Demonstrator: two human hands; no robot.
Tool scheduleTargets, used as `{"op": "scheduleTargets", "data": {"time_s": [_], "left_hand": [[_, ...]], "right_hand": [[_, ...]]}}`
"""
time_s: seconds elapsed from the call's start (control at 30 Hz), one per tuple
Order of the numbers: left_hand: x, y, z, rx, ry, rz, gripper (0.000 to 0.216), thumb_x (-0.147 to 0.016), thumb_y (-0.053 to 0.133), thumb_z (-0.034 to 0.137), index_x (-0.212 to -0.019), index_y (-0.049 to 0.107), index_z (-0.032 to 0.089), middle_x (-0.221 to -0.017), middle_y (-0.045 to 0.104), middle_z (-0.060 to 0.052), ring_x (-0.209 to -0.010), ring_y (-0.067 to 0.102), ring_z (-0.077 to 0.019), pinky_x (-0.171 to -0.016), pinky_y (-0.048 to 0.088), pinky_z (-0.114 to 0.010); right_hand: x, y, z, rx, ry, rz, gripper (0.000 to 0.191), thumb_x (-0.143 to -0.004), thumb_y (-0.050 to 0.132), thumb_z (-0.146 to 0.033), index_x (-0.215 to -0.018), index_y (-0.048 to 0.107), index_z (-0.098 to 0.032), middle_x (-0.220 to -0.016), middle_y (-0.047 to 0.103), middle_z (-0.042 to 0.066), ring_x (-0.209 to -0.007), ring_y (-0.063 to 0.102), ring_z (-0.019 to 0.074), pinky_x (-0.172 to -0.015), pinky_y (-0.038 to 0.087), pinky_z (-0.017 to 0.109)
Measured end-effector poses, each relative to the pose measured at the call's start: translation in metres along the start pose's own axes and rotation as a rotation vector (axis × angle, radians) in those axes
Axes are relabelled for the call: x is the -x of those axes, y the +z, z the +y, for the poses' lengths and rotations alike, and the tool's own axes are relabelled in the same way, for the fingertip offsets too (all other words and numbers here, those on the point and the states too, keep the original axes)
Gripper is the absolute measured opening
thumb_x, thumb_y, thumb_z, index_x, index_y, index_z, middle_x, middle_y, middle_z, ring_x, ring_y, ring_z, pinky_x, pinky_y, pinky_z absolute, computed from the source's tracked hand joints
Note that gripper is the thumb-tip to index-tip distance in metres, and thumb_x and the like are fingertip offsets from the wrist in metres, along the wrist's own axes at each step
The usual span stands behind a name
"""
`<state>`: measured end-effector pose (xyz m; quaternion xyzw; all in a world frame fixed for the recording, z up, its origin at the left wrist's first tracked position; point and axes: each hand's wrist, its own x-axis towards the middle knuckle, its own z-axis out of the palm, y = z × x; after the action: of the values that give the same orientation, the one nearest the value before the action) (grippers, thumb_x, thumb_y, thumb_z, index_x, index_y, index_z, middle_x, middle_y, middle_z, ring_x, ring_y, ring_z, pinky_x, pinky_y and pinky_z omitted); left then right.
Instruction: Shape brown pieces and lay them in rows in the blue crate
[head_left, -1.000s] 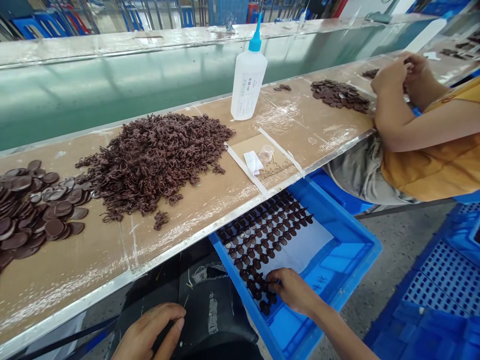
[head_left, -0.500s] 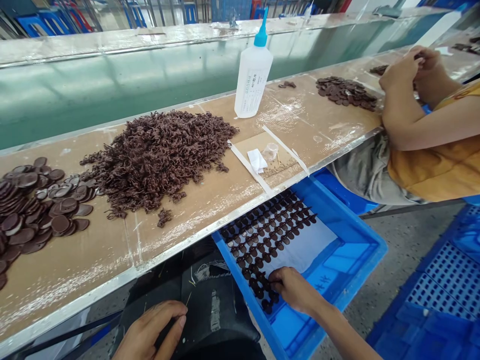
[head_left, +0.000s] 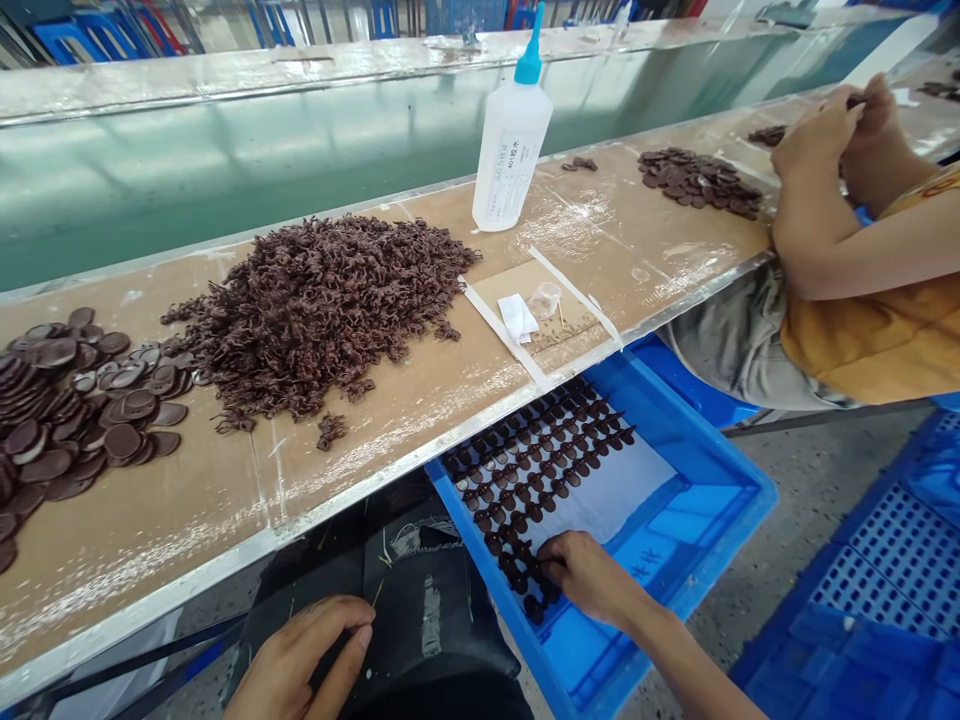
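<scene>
My right hand [head_left: 589, 575] reaches into the blue plastic crate [head_left: 720, 540]. Its fingers are pinched at a dark brown piece beside the lowest row; the fingertips partly hide that piece. Rows of small dark brown assembled pieces [head_left: 536, 470] lie on a white sheet [head_left: 622, 480] inside the crate. Over my lap, my left hand [head_left: 304, 655] is loosely curled, thumb apart from the fingers, with nothing visible in it. On the bench are a heap of twisted brown bits [head_left: 337, 300] and, at far left, a pile of flat brown oval discs [head_left: 97, 420].
A glue bottle [head_left: 514, 145] with a blue nozzle stands on the bench [head_left: 420, 425]. Beside it are folded white paper [head_left: 517, 317], a small clear dish [head_left: 545, 299] and a toothpick. To the right, a co-worker's hands [head_left: 832, 125] hold something small near another disc pile [head_left: 701, 180].
The view has shifted slightly. Both my hands stay in nearly the same places. The co-worker's hands have risen a little.
</scene>
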<state>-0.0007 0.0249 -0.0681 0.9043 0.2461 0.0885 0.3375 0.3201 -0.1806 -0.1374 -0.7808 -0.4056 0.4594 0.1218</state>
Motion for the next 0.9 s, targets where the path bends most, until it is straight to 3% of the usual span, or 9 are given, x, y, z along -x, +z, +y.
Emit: {"op": "scheduleTargets", "data": {"time_s": [0.3, 0.47, 0.6, 0.7, 0.9], "left_hand": [[0.000, -0.004, 0.006, 0.015, -0.047, -0.032, 0.017, -0.102, 0.057, 0.042, -0.110, 0.069, 0.033, -0.104, 0.083, 0.003, -0.095, 0.081, -0.0144, -0.081, 0.061, -0.013], [0.000, -0.003, 0.005, 0.013, -0.049, -0.036, 0.017, -0.102, 0.057, 0.042, -0.112, 0.068, 0.035, -0.105, 0.083, 0.005, -0.096, 0.081, -0.0132, -0.083, 0.060, -0.011], [0.000, -0.003, 0.006, 0.001, -0.048, -0.034, 0.019, -0.102, 0.057, 0.043, -0.113, 0.069, 0.033, -0.106, 0.083, 0.003, -0.096, 0.081, -0.0139, -0.083, 0.060, -0.012], [-0.002, -0.004, 0.007, 0.006, -0.035, -0.031, 0.018, -0.103, 0.056, 0.042, -0.112, 0.069, 0.032, -0.105, 0.083, 0.003, -0.096, 0.081, -0.0141, -0.083, 0.061, -0.013], [-0.003, -0.003, 0.009, 0.022, 0.014, -0.010, 0.019, -0.104, 0.055, 0.042, -0.109, 0.069, 0.031, -0.104, 0.083, 0.002, -0.094, 0.081, -0.0139, -0.084, 0.060, -0.013]], "right_hand": [[0.000, 0.002, 0.004, 0.003, 0.033, -0.014, 0.032, -0.082, 0.047, -0.005, -0.061, 0.031, -0.023, -0.060, 0.035, -0.004, -0.058, 0.030, 0.0152, -0.055, 0.025, 0.032], [-0.001, 0.001, 0.004, 0.042, 0.064, 0.000, 0.026, -0.082, 0.050, -0.006, -0.063, 0.044, -0.023, -0.065, 0.050, -0.002, -0.062, 0.044, 0.0158, -0.057, 0.031, 0.030], [0.002, -0.003, 0.001, 0.071, 0.102, -0.008, 0.016, -0.087, 0.055, -0.011, -0.086, 0.068, -0.020, -0.084, 0.071, 0.005, -0.076, 0.064, 0.0208, -0.062, 0.040, 0.029], [0.008, -0.007, 0.000, 0.095, 0.154, -0.002, 0.025, -0.090, 0.055, -0.014, -0.108, 0.072, -0.019, -0.100, 0.077, 0.011, -0.090, 0.072, 0.0253, -0.069, 0.046, 0.029], [0.020, -0.018, 0.003, 0.173, 0.268, 0.094, 0.028, -0.095, 0.050, -0.016, -0.109, 0.074, -0.019, -0.100, 0.077, 0.015, -0.096, 0.074, 0.0323, -0.072, 0.050, 0.034]]}}
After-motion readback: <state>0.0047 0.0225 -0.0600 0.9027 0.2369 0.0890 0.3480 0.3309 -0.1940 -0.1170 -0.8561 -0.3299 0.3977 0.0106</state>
